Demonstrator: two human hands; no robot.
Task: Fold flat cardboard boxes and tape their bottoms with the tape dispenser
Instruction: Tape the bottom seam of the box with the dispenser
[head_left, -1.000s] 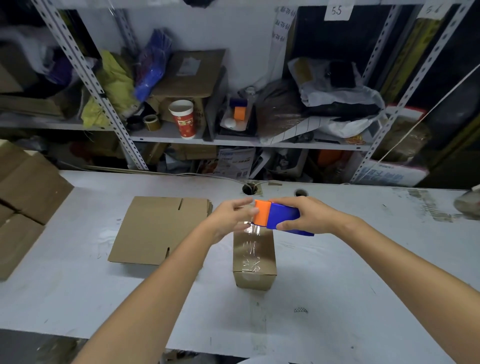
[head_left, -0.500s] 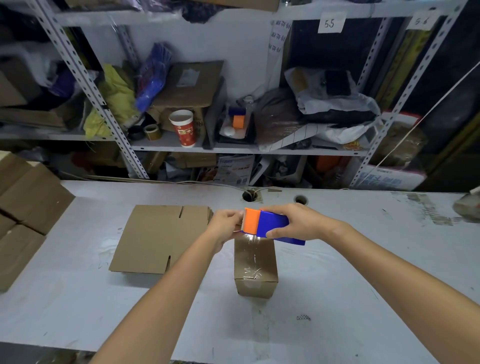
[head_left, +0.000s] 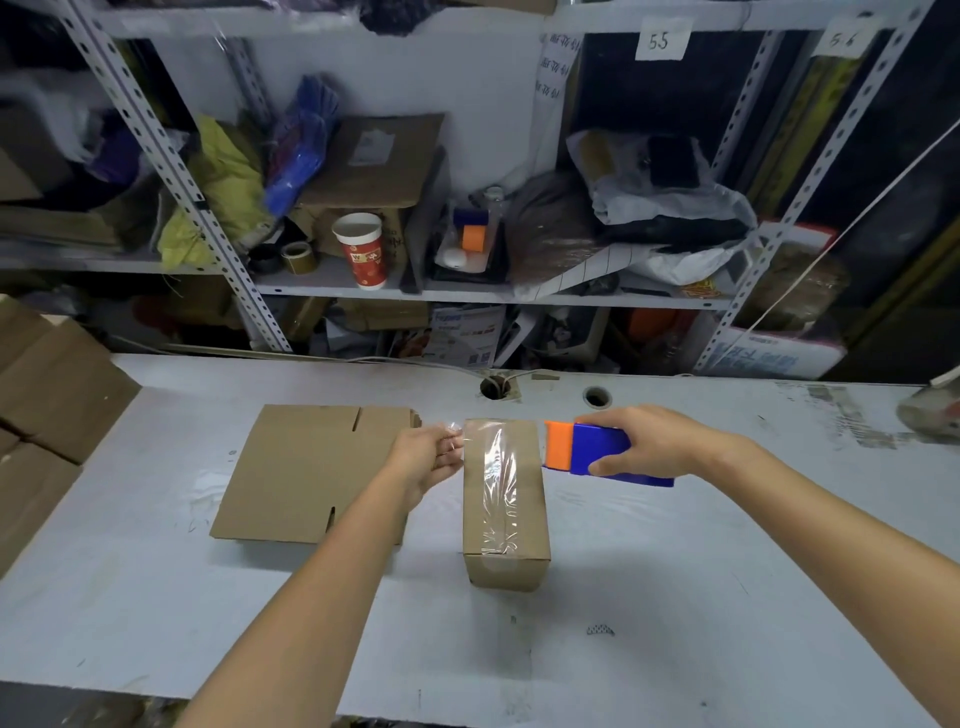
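- Two paper labels sit high on the rack (head_left: 171, 156): we read the tag marked 55 (head_left: 658, 41) plainly, while the second tag (head_left: 841, 40) is too smeared for us to be sure of.
- On the shelf we see a red cup (head_left: 363, 249) with pale print that we cannot read; the printed cartons below the shelf are just as illegible.
- We find the folded box (head_left: 506, 499) standing on the white table (head_left: 675, 597), near its middle, between the two forearms.
- Its long axis runs from us toward the rack, with a short end facing us.
- It is plain brown cardboard, unprinted, with a strip of clear tape (head_left: 496, 483) running wrinkled and shiny down the length of its upper face and over the near edge.
- The left hand (head_left: 431, 457) is at the box's far left corner, its fingers curled and pinching a crumpled end of the tape.
- The right hand (head_left: 649, 441) grips the tape dispenser (head_left: 605, 452), which lies crosswise, blue body to the right and orange end pointing left, just beside the box's far right corner.
- Left of the box we see flat cardboard (head_left: 317, 467) lying on the table, partly under the left forearm.
- At the table's left edge a stack of boxes (head_left: 47, 395) rises.
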